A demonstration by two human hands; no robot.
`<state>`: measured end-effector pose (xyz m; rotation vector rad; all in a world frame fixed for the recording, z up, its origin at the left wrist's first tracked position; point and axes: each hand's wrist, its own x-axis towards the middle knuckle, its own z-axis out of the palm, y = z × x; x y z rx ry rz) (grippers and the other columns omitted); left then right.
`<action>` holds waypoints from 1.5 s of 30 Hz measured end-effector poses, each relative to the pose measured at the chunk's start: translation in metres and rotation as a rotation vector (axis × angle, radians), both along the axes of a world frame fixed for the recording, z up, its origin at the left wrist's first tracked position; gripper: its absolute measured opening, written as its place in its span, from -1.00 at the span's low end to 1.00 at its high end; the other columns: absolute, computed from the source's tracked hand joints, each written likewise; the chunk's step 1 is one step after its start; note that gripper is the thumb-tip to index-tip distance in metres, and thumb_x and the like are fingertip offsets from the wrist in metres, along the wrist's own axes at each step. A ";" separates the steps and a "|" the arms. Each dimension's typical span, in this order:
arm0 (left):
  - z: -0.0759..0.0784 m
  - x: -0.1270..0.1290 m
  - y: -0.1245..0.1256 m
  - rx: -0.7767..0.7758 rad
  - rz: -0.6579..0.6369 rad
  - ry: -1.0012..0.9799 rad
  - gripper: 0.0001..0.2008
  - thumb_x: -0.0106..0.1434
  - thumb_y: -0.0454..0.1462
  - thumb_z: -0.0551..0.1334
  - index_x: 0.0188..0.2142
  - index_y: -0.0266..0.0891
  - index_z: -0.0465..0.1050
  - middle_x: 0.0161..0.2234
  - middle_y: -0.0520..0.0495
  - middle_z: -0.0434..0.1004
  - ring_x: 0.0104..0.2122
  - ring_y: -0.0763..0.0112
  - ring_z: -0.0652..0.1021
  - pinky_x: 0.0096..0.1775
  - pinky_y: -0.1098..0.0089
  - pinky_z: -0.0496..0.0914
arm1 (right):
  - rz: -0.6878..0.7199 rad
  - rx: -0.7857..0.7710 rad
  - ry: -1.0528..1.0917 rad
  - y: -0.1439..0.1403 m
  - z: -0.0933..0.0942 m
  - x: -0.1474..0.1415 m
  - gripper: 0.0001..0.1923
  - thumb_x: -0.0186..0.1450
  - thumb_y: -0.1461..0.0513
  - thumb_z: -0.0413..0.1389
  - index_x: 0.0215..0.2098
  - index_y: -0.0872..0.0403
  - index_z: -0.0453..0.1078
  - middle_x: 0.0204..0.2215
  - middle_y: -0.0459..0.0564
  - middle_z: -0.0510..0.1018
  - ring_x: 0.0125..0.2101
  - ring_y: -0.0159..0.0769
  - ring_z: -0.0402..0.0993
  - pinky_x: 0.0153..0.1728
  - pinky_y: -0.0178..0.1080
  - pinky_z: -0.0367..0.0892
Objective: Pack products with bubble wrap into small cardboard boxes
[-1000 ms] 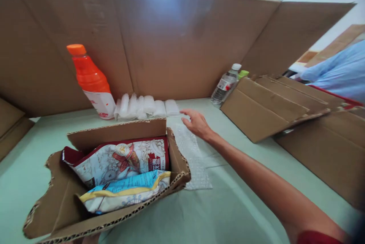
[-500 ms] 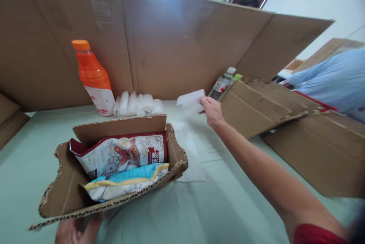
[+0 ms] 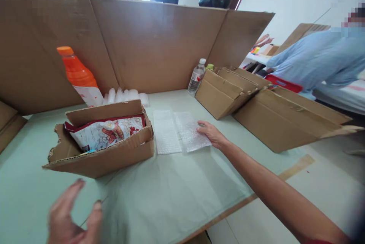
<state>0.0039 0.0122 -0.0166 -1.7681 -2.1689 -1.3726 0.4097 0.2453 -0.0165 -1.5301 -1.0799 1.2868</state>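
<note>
My right hand (image 3: 211,133) pinches the right edge of a clear bubble wrap sheet (image 3: 191,130), which lies on the cloth-covered table. A second bubble wrap sheet (image 3: 167,132) lies flat to its left. Left of both stands an open cardboard box (image 3: 119,158) with torn edges. Inside it is a red and white printed bag (image 3: 111,132); only a sliver of a blue and yellow packet (image 3: 88,152) shows above the near wall. My left hand (image 3: 72,213), slightly blurred, is in front of the box, its thumb and fingers apart and nothing between them.
Behind the box stand an orange drink bottle (image 3: 80,78) and several white plastic rolls (image 3: 125,95). A clear water bottle (image 3: 196,77) and two cardboard boxes (image 3: 225,94) are to the right. A tall cardboard panel (image 3: 159,42) closes the back. A person in blue (image 3: 316,54) is beyond.
The bubble wrap sheet in my right hand has come down from the air onto the table beside the other. My left hand has left the box's near side and opened. The view has shifted right.
</note>
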 end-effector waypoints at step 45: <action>-0.009 0.195 0.014 -0.325 -0.708 0.463 -0.76 0.07 -0.51 0.17 -0.31 -0.19 0.39 -0.25 -0.07 0.52 -0.23 0.17 0.44 -0.21 0.17 0.39 | 0.257 0.125 0.009 -0.065 0.000 -0.037 -0.42 0.04 0.16 0.26 0.04 0.11 0.50 -0.22 -0.03 0.60 -0.39 -0.35 0.44 -0.32 -0.27 0.39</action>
